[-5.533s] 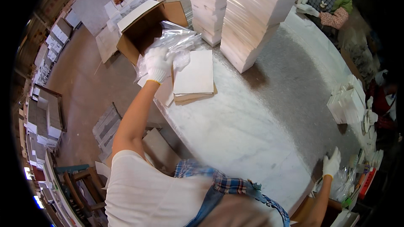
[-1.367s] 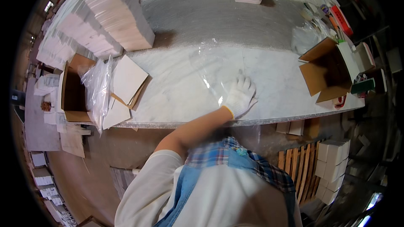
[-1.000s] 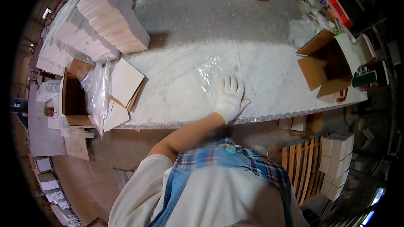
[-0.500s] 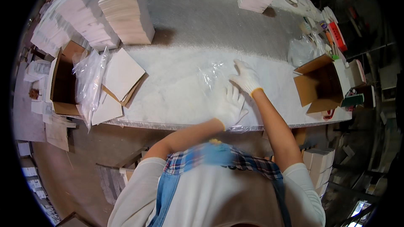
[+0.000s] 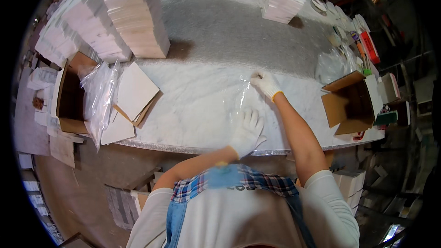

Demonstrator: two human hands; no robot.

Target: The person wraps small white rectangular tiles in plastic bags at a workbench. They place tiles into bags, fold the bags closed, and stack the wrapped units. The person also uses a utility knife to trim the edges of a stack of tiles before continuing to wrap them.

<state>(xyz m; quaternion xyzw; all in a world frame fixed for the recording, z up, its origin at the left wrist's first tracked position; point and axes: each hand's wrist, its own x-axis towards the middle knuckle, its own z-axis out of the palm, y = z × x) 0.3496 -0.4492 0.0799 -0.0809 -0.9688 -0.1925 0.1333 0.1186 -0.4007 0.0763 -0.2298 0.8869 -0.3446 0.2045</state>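
Observation:
On the near part of the white-dusted table, a piece of clear plastic film [image 5: 242, 95] lies under and between my hands; I cannot tell whether it is a bag or a single sheet. My left hand [image 5: 248, 132], in a white knit glove, rests flat on its near part with the fingers stretched out. Farther away, my right hand [image 5: 265, 85], gloved alike, has its fingertips pinched together at the film's far right edge. Most of the film's outline is lost against the pale surface, and glints mark its folds.
Tall stacks of white tiles [image 5: 135, 18] stand at the far left. An open carton [image 5: 73, 125] there has clear plastic bags [image 5: 98, 96] over its edge, beside white-faced boards [image 5: 138, 87]. Another open carton [image 5: 335, 108] stands at right, a smaller tile stack [image 5: 281, 3] at the back.
My right hand's spread fingers have closed into a pinch at the film's edge. My left hand has shifted slightly left on the film. The whole view has tipped a little.

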